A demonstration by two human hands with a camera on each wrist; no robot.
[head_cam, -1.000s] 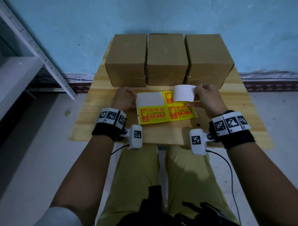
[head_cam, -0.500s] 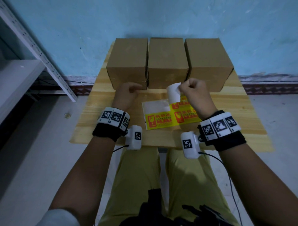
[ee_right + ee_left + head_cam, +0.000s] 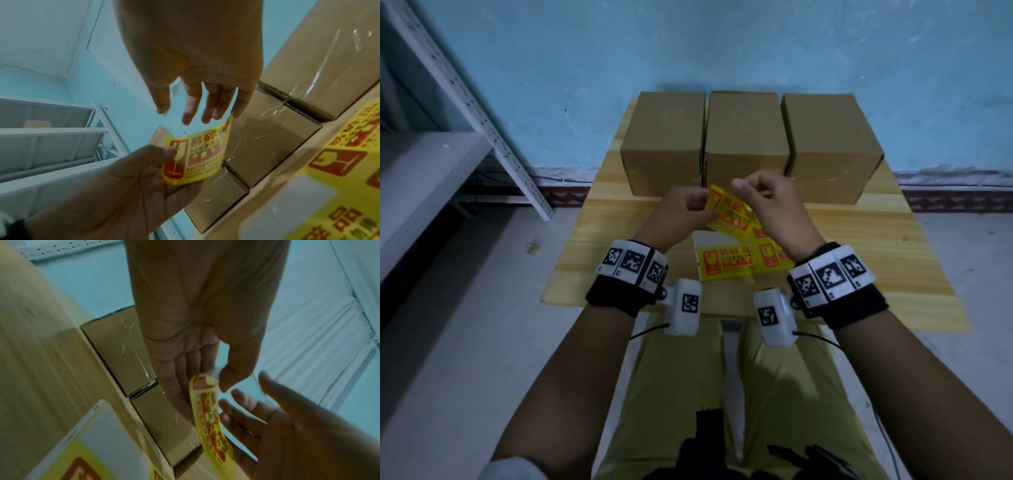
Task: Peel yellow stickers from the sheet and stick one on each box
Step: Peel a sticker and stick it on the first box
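Observation:
Three plain cardboard boxes stand side by side at the table's back: left, middle and right. A peeled yellow sticker hangs in the air in front of the middle box, printed face toward me. My left hand pinches its left end between thumb and fingers. My right hand is beside it, thumb apart, its loose fingers touching the sticker's right edge. The sticker sheet lies flat below, partly hidden by my right wrist.
The wooden table has bare planks left and right of the sheet. A grey metal shelf rack stands to the left against the blue wall. My knees sit under the table's front edge.
The sticker came fully off the sheet. Both hands rose toward the middle box, the left hand left the sheet and took the sticker's left end, and the sticker turned print side toward me.

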